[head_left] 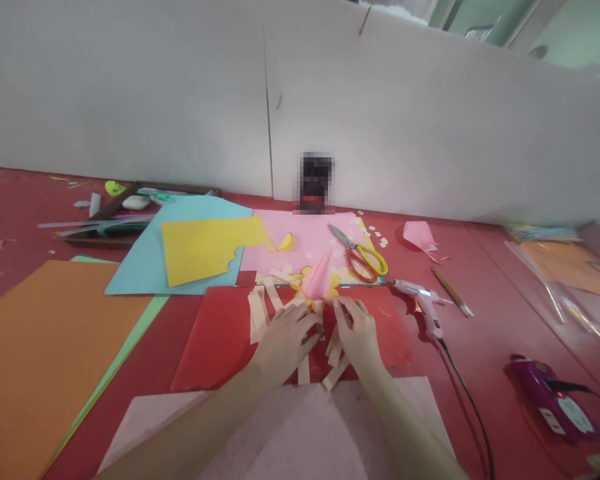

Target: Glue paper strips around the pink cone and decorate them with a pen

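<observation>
My left hand (286, 339) is closed, thumb and fingertips at a short cream paper strip (319, 312) below the flower. My right hand (357, 335) is closed in a pinch near the flower's lower right edge; what it holds, if anything, is hidden. The paper flower has yellow petals (333, 291) and a pointed pink folded paper (318, 279) standing on it. Several loose cream paper strips (259, 315) lie about my hands on a red sheet (215, 340).
Scissors (363, 259) with red and yellow handles lie beyond my right hand. To the right are a pink glue gun (425, 300) with a cord, a pencil (451, 291) and a purple power strip (553, 400). Coloured sheets (75, 333) and a tool tray (107, 239) are at left.
</observation>
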The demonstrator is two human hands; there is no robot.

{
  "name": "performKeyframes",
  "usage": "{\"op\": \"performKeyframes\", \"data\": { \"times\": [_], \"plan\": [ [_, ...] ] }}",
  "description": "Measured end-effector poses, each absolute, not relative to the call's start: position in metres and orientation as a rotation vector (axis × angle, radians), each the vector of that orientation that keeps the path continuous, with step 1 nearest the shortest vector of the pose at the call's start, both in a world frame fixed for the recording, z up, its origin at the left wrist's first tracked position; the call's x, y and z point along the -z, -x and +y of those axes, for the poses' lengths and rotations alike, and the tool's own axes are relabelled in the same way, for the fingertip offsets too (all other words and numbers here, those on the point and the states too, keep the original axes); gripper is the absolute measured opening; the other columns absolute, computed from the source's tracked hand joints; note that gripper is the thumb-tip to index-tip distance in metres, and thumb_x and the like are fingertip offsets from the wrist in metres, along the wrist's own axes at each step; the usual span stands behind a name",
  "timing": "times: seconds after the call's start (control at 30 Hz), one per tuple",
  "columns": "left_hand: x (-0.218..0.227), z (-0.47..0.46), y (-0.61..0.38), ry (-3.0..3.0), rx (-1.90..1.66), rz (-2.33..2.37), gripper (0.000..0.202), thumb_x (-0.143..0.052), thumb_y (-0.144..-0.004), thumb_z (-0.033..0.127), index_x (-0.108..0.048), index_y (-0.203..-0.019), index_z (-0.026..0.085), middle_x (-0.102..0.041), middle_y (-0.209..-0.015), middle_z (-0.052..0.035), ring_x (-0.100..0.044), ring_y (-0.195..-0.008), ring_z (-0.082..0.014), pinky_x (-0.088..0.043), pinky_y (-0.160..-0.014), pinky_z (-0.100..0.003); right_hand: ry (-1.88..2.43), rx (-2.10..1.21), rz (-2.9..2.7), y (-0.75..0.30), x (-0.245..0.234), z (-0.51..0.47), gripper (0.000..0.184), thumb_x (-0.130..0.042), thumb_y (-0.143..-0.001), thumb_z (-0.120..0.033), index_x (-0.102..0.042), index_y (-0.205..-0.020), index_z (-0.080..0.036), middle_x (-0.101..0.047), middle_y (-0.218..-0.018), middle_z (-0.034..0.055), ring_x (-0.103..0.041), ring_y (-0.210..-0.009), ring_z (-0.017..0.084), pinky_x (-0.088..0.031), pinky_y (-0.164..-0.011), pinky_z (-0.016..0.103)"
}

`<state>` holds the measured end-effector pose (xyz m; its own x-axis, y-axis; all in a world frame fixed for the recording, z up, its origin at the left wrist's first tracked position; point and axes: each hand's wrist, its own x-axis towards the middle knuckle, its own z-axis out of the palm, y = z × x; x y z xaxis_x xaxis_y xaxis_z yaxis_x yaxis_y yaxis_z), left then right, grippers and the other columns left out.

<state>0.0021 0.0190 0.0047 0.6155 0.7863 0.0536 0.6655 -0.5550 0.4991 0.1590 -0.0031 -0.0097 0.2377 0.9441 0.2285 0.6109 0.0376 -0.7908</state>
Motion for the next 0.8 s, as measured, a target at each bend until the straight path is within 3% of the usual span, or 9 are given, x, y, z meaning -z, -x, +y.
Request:
{"op": "performKeyframes", "data": {
  "times": [0.17,0.33,0.57,0.8],
  "plan": [
    [0.0,0.019,-0.003,-2.418,-0.388,1.184,0.013,-0.053,-0.079,0.013,-0.057,-0.088,0.021,-0.057,-0.09,-0.0013,-0.05,-0.09,-0.0196,-0.039,-0.08,-0.036,1.583,-0.436,-1.571,-0.158,0.01,-0.002,0.025,-0.042,-0.088,-0.026,-0.064,-0.078,-0.02,-0.058,-0.077,0.0053,-0.052,-0.075,0.017,-0.043,-0.07,0.029],
    [0.0,0.019,-0.003,-2.402,-0.409,1.18,0.008,-0.052,-0.081,0.016,-0.056,-0.085,0.021,-0.058,-0.089,-0.0011,-0.05,-0.094,-0.0204,-0.039,-0.081,-0.037,1.625,-0.465,-1.703,-0.156,0.016,0.001,0.027,-0.042,-0.088,-0.023,-0.063,-0.072,-0.021,-0.056,-0.072,0.0034,-0.05,-0.071,0.016,-0.04,-0.066,0.029],
    [-0.002,0.019,-0.003,-2.405,-0.425,1.183,0.005,-0.054,-0.081,0.02,-0.055,-0.085,0.021,-0.059,-0.089,-0.0003,-0.051,-0.094,-0.0207,-0.039,-0.081,-0.037,1.647,-0.44,-1.633,-0.153,0.022,0.006,0.03,-0.036,-0.09,-0.025,-0.062,-0.074,-0.02,-0.055,-0.074,0.0036,-0.05,-0.07,0.016,-0.04,-0.066,0.028],
    [-0.001,0.02,-0.003,-2.402,-0.395,1.2,0.008,-0.053,-0.08,0.015,-0.056,-0.084,0.021,-0.06,-0.087,-0.0003,-0.051,-0.092,-0.0203,-0.039,-0.08,-0.036,1.569,-0.57,-1.567,-0.156,0.017,0.005,0.027,-0.043,-0.088,-0.026,-0.062,-0.071,-0.02,-0.055,-0.069,0.0018,-0.051,-0.066,0.014,-0.039,-0.061,0.025]
  ]
}}
